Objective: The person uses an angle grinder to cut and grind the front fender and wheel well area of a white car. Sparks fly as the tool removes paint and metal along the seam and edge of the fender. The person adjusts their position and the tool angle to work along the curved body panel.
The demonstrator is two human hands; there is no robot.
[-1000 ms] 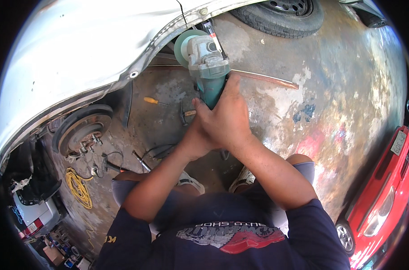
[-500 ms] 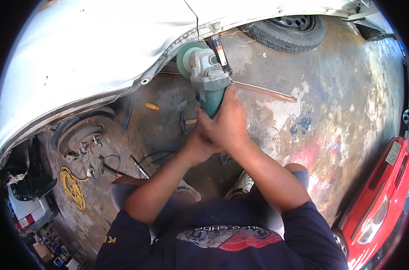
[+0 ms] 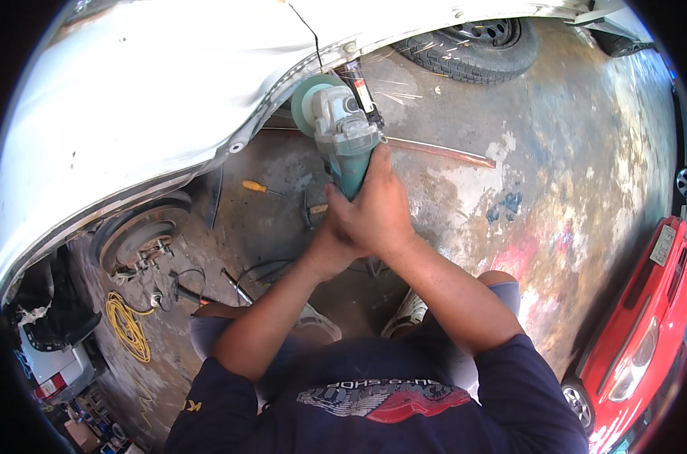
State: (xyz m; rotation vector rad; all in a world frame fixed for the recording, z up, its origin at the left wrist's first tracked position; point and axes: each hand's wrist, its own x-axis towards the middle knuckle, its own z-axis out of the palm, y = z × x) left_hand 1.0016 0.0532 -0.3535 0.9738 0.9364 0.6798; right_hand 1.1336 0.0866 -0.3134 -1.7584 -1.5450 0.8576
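Both my hands are wrapped round the green body of an angle grinder (image 3: 343,136) with a grey metal head. My right hand (image 3: 383,203) lies uppermost, its thumb along the body. My left hand (image 3: 333,236) grips from the left and below, partly hidden by the right. The pale green disc (image 3: 307,102) meets the lower edge of a white car body panel (image 3: 169,83). Sparks fly off to the right, past a black jack-like cylinder (image 3: 360,85) under the panel edge. A dark crack runs up the panel above the disc.
A loose wheel (image 3: 472,53) lies at the far right. On the floor are a long metal bar (image 3: 441,151), a yellow-handled screwdriver (image 3: 256,186), a hammer (image 3: 310,209) and a coiled yellow cord (image 3: 128,329). A brake disc (image 3: 141,234) sits left; a red car (image 3: 638,340) stands right.
The grinder and my hands have shifted slightly left in view, the disc still at the panel edge. Sparks now spread wider to the right. My grip is unchanged.
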